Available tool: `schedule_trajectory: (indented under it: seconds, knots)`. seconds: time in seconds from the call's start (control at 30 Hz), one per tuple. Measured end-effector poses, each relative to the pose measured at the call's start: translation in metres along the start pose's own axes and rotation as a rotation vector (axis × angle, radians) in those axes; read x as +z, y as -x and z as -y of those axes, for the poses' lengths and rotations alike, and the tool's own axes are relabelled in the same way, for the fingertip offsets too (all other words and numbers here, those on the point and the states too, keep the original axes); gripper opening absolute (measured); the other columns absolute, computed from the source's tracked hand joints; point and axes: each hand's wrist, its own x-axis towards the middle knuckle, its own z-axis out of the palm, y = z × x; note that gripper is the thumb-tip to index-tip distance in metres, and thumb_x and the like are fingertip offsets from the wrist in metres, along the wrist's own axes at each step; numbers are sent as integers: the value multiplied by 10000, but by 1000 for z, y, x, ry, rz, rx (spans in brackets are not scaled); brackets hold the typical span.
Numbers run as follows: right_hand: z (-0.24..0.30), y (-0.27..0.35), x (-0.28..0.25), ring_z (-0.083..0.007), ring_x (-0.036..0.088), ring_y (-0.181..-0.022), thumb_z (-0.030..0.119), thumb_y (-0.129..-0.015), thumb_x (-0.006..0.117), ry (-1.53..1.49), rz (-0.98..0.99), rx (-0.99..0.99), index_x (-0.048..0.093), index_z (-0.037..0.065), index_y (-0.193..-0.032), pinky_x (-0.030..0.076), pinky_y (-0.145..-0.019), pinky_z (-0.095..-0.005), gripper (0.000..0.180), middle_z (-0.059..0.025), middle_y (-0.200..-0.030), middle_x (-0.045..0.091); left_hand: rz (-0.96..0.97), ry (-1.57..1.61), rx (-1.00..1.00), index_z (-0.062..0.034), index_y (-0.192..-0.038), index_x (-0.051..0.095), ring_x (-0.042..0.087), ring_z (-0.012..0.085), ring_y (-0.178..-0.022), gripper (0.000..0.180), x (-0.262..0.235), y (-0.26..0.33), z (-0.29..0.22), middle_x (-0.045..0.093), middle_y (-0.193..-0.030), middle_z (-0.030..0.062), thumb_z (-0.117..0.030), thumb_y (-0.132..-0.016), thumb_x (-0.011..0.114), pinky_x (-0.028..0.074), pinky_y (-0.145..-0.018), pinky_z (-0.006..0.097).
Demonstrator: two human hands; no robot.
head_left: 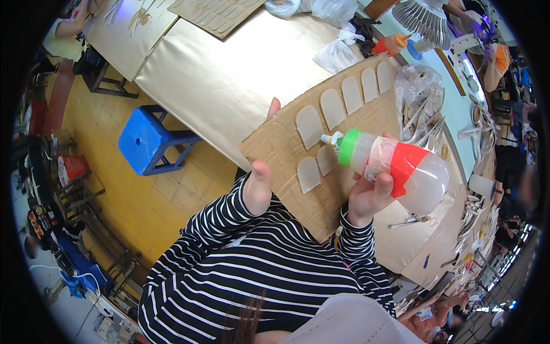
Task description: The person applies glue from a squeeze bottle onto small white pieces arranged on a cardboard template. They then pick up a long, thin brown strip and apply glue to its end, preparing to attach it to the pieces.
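A brown cardboard sheet lies tilted in front of me, with my left hand gripping its left side. The thumb shows at the near edge and a fingertip pokes out past the far edge; the other fingers are hidden underneath. Several pale, flat, round-ended pieces lie on the cardboard, in a long row along its far side and two smaller ones nearer me. My right hand is wrapped round a squeeze bottle with a green cap, red tape and cloudy contents. Its white nozzle points left, close to the pale pieces.
A gold-covered table carries another cardboard sheet of pieces at the back. A metal lamp, an orange-tipped bottle, plastic bags and metal utensils are around the right side. A blue stool stands left.
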Motion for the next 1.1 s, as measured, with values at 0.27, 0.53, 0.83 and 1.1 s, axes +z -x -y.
schedule_trajectory:
  seconds: [0.27,0.53,0.83,1.1]
  knots:
    - [-3,16,-1,-183,608,-771,571,-713,660,-10,84,-16,436,-4,-1215,488,-515,-254,795,-152,-1118,544,51,29,16,-64,-1420,-145,275,261,-1320,1119,-2,-3,3,192,-1456,166,-749,-737,419,276,-1070,404]
    - [8,-16,-7,-176,589,-791,524,-733,674,-202,-122,65,466,20,-1193,451,-559,-265,713,-94,-1025,578,38,36,-10,-64,-1420,-149,261,246,-1326,1165,-3,1,0,180,-1463,157,-753,-707,463,269,-1073,398]
    - [0,-26,-7,-168,596,-758,459,-740,707,-113,-102,-54,462,25,-1174,465,-495,-243,661,-98,-1001,581,97,36,28,-87,-1441,-70,263,253,-1327,1106,-5,1,4,213,-1450,160,-757,-722,438,286,-1074,419]
    - [0,-27,-5,-139,589,-665,462,-748,702,-62,-91,-107,485,25,-1125,437,-440,-220,616,-73,-919,589,77,24,5,-89,-1441,-66,275,253,-1322,1133,-3,4,3,229,-1443,161,-764,-698,459,299,-1070,422]
